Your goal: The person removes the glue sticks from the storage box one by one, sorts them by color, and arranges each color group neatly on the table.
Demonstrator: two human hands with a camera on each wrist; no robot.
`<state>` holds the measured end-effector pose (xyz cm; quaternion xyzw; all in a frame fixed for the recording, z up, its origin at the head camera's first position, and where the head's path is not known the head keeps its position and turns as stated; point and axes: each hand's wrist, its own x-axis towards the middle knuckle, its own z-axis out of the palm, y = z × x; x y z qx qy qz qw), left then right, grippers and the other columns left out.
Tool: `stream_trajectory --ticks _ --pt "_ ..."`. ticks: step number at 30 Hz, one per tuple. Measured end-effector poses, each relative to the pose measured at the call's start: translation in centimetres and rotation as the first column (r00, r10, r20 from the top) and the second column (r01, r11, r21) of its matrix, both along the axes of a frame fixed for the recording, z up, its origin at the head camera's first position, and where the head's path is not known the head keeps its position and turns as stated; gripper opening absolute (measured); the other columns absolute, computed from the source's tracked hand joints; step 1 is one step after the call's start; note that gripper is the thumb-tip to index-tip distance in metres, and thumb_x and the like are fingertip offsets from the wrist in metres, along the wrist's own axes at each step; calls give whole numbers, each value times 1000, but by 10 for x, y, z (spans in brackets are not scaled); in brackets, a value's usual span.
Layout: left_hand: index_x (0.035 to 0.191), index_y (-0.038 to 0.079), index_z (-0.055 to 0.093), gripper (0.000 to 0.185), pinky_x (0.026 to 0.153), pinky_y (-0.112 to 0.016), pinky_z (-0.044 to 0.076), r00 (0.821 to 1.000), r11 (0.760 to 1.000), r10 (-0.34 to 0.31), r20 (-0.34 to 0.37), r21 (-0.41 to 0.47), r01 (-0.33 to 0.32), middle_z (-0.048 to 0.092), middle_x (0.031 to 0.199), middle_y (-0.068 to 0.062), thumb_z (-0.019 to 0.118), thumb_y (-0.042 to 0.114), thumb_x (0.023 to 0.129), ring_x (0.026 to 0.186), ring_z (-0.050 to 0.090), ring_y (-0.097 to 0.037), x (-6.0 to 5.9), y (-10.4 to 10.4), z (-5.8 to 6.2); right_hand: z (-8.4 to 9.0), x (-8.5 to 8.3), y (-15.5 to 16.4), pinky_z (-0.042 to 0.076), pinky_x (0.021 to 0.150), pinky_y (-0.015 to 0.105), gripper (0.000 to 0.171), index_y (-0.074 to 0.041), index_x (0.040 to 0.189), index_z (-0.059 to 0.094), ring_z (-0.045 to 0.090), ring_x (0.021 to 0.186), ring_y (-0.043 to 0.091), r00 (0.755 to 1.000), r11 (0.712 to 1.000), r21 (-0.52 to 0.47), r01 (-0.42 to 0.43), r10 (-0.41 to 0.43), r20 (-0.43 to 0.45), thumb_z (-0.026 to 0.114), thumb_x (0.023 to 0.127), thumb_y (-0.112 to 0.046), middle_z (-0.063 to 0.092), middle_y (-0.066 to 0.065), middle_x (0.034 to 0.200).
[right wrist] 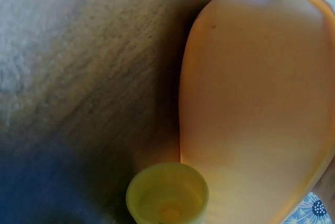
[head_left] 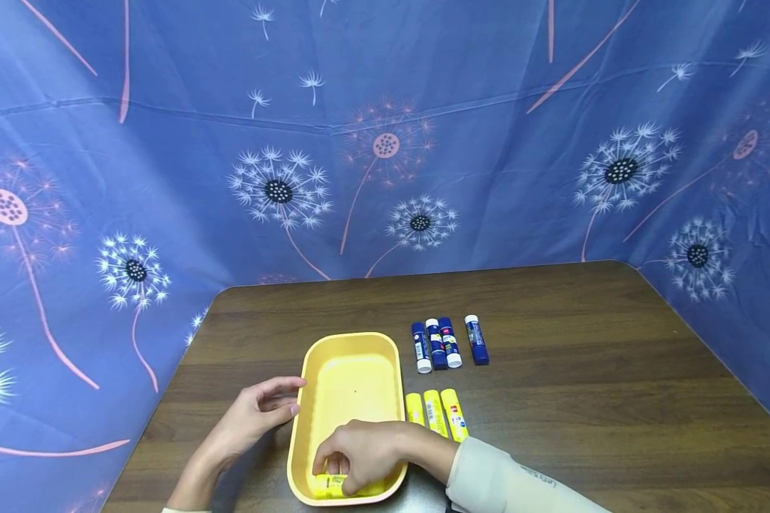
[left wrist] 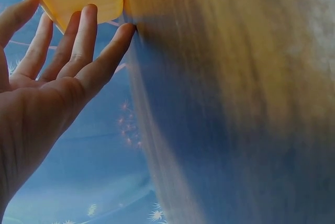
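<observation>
A yellow plastic tray (head_left: 349, 399) stands on the table with its long sides running away from me. My right hand (head_left: 362, 450) reaches over the near right rim and grips a yellow glue stick (head_left: 328, 487), which lies crosswise at the tray's near end. One round end of that stick shows at the bottom of the right wrist view. To the left, my left hand (head_left: 256, 413) has its fingers extended, fingertips (left wrist: 90, 10) right at the tray's left wall.
Three yellow glue sticks (head_left: 435, 413) lie side by side just right of the tray, partly behind my right forearm. Farther back lie several blue-and-white glue sticks (head_left: 434, 343), one set apart on the right. A blue patterned cloth (head_left: 385, 178) hangs behind the brown table (head_left: 583, 370).
</observation>
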<state>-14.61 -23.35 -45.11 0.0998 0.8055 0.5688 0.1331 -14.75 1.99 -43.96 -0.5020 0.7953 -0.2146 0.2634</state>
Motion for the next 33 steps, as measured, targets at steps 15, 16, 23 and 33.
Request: stream_trajectory --ticks 15,16,23,33 --pt "142 -3 56 50 94 -19 54 1000 999 -25 -9 25 25 58 142 -30 72 15 97 118 70 -18 -1 0 0 42 -28 39 55 87 19 46 -7 130 67 61 94 -1 938 940 -233 250 -176 299 75 86 1 69 -3 102" --pt "141 -3 56 50 94 -19 54 1000 999 -24 -9 21 24 59 142 -30 72 15 97 117 70 -16 -1 0 1 44 -31 44 55 89 20 46 -5 131 66 61 96 0 930 930 -250 270 -185 319 75 86 1 70 0 105" --pt "140 -2 57 50 93 -21 55 1000 1000 -6 8 23 6 61 139 -28 73 16 96 111 70 -5 0 0 -2 57 -48 68 56 92 25 48 -3 135 64 65 102 13 893 872 -313 376 -252 372 72 88 -1 66 10 121" --pt "141 -2 57 50 93 -21 56 1000 1000 -6 7 16 6 60 141 -28 73 17 97 112 70 -9 1 1 -2 61 -55 101 57 84 26 50 -1 139 59 64 99 17 821 795 -316 517 -357 446 68 90 1 64 12 119"
